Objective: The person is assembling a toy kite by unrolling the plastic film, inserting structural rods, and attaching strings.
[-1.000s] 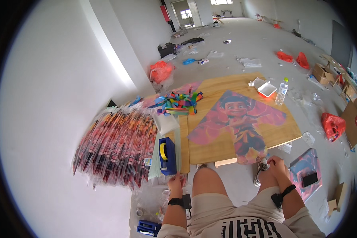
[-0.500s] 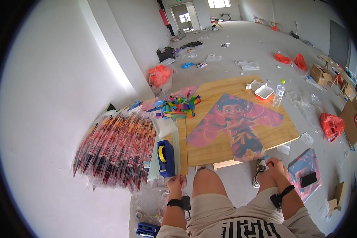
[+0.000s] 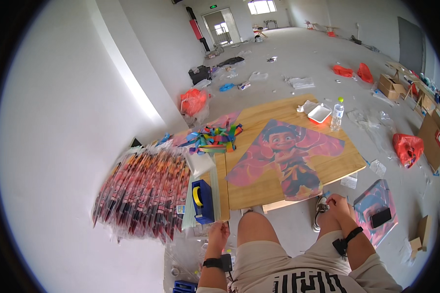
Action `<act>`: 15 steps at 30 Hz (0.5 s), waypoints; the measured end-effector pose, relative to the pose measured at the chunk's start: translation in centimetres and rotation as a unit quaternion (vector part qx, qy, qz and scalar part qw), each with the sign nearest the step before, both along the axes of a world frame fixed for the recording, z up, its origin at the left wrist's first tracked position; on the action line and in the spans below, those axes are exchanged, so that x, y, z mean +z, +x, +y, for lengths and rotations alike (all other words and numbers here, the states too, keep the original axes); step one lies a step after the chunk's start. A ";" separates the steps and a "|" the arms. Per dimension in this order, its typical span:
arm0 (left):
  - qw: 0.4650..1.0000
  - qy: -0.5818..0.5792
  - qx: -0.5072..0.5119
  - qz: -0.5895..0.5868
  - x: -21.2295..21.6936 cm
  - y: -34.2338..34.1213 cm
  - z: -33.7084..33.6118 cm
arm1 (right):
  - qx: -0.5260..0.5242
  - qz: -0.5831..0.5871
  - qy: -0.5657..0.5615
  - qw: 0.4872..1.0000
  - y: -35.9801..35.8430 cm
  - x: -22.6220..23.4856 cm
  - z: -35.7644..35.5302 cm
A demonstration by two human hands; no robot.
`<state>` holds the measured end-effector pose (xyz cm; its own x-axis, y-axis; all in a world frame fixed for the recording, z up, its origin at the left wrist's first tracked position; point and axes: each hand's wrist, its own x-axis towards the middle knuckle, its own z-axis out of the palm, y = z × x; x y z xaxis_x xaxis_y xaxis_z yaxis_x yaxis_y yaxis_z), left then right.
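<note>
My left hand (image 3: pixel 218 234) is just off the near table edge, below the blue tape dispenser (image 3: pixel 203 202) with its yellow roll. Its fingers are curled in; whatever they might hold is hidden. By my right knee is my right hand (image 3: pixel 339 203), fingers bent together and nothing visible in them. A kite sheet (image 3: pixel 291 158) printed with a cartoon figure lies spread on the wooden table (image 3: pixel 249 190), its lower end reaching the near edge. Left of the dispenser, many plastic-wrapped kite packs (image 3: pixel 139 190) lie in a heap.
Colourful ribbons (image 3: pixel 215 139) are piled at the table's far left. A red-and-white tray (image 3: pixel 319 114) and a water bottle (image 3: pixel 337 115) stand at the far right. Beside my right leg, a phone (image 3: pixel 381 218) rests on another printed sheet (image 3: pixel 375 198). Red bags (image 3: pixel 408 150) litter the floor.
My left hand has moved slightly right and down, away from the table edge beneath the tape dispenser. The view has tilted a little; my right hand stays by the knee.
</note>
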<state>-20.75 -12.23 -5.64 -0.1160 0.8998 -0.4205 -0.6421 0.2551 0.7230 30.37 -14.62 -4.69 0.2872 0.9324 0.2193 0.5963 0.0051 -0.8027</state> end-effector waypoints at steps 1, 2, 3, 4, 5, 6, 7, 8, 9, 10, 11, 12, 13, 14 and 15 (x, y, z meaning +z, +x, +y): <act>0.997 0.018 -0.074 0.014 1.3 0.4 -0.8 | -0.003 -0.003 0.000 1.000 0.0 0.0 -0.1; 0.988 0.036 -0.147 0.027 2.3 0.8 -1.6 | -0.003 -0.003 0.001 1.000 0.1 -0.1 -0.2; 0.989 0.039 -0.143 0.028 2.9 1.0 -2.5 | 0.008 -0.007 0.012 1.000 0.2 -0.3 -0.2; 0.973 0.061 -0.221 0.016 3.2 1.4 -3.3 | 0.019 -0.014 0.022 0.999 0.2 -0.1 0.0; 0.951 0.083 -0.297 0.003 3.5 1.8 -4.2 | 0.023 -0.017 0.024 0.999 0.2 0.0 0.0; 0.953 0.083 -0.290 0.001 4.6 2.2 -5.1 | 0.019 -0.007 0.005 1.000 -0.1 0.4 -0.2; 0.918 0.099 -0.374 0.087 6.4 2.9 -5.6 | 0.014 0.000 -0.014 1.000 -0.3 1.2 -0.5; 0.869 0.112 -0.451 0.172 7.8 3.6 -6.1 | 0.021 -0.005 -0.015 1.000 -0.7 2.2 -0.8; 0.863 0.135 -0.452 0.181 8.5 4.5 -6.8 | 0.077 -0.024 -0.048 0.996 -1.4 3.5 -0.9; 0.870 0.132 -0.442 0.177 9.6 5.3 -7.0 | 0.131 -0.044 -0.083 0.987 -2.1 4.8 -1.1; 0.826 0.182 -0.479 0.234 11.0 6.0 -7.1 | 0.143 -0.049 -0.091 0.984 -3.5 6.8 -1.4; 0.775 0.229 -0.514 0.287 11.8 6.6 -7.3 | 0.234 0.011 -0.136 0.963 -5.5 9.1 -1.7; 0.784 0.219 -0.509 0.280 12.2 7.2 -7.4 | 0.321 0.073 -0.181 0.927 -7.6 10.9 -2.0; 0.752 0.266 -0.507 0.326 12.6 7.8 -7.4 | 0.326 0.072 -0.192 0.923 -9.6 12.1 -2.5; 0.714 0.314 -0.504 0.371 12.9 8.4 -7.4 | 0.378 0.178 -0.238 0.877 -11.4 13.4 -3.0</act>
<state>-12.37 -19.58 7.24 0.7417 0.6683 -0.0562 0.2576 -0.2064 0.9440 18.96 -17.60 8.74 -0.4806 0.8478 -0.2243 0.2789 -0.0947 -0.9556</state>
